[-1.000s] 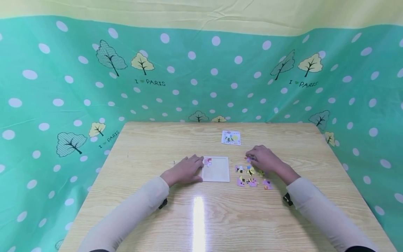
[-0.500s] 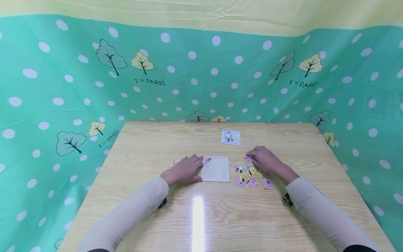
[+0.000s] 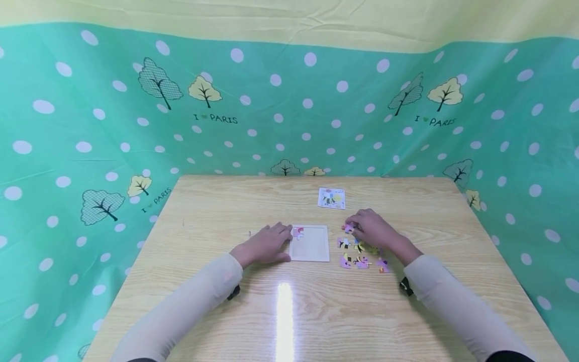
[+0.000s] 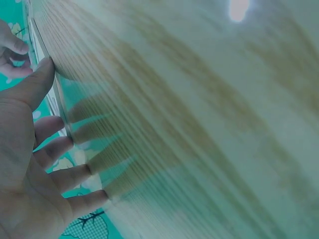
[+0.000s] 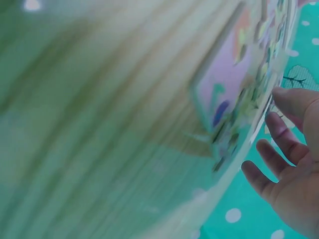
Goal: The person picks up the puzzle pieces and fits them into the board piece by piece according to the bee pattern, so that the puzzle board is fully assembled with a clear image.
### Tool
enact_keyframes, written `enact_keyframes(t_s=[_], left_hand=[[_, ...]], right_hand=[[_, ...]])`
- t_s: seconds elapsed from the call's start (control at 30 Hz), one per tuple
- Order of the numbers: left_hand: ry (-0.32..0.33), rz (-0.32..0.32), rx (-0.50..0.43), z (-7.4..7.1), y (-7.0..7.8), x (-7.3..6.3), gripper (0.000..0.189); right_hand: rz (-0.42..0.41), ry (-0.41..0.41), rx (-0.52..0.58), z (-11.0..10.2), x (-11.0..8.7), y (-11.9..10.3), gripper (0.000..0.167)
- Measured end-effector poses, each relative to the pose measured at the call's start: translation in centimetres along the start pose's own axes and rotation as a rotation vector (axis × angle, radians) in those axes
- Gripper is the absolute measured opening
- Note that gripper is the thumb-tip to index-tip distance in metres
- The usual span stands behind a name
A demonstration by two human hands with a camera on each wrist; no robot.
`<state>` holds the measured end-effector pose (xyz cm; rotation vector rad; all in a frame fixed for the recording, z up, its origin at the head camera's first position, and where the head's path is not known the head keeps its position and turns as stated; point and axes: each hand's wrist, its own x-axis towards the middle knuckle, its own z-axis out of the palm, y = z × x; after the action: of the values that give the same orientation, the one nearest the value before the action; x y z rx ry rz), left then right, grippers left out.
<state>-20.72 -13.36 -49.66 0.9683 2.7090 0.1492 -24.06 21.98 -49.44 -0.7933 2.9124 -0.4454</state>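
My left hand [image 3: 267, 244] rests at the left edge of a white square puzzle tray [image 3: 312, 247], thumb near its lower corner and fingers near the upper one. In the left wrist view the fingers [image 4: 70, 177] are spread and their tips touch the table. One pink puzzle piece [image 3: 298, 232] lies in the tray's upper left corner. To the right of the tray, my right hand [image 3: 375, 231] pinches another pink puzzle piece [image 3: 348, 228] between thumb and fingertips. Below that hand lie several loose pieces [image 3: 362, 262], some partly covered by it.
A picture card [image 3: 332, 198] with a bee lies behind the tray on the wooden table [image 3: 217, 211]. A green dotted curtain [image 3: 289, 110] stands along the table's back and sides. Light glares off the table's front [image 3: 285, 322].
My right hand has moved a little left toward the tray, and the pink puzzle piece has shifted left with it. The left hand has stayed in place.
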Motion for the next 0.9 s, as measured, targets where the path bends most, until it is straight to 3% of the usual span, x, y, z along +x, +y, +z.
enact_keyframes(t_s=[0.63, 0.9], left_hand=[[-0.01, -0.006, -0.013, -0.1, 0.0, -0.1, 0.068], [-0.01, -0.006, -0.014, -0.4, 0.2, -0.1, 0.067]], right_hand=[[-0.136, -0.018, 0.0, 1.1, 3.3, -4.7, 0.03], [-0.144, -0.044, -0.006, 1.7, 4.3, -6.3, 0.031]])
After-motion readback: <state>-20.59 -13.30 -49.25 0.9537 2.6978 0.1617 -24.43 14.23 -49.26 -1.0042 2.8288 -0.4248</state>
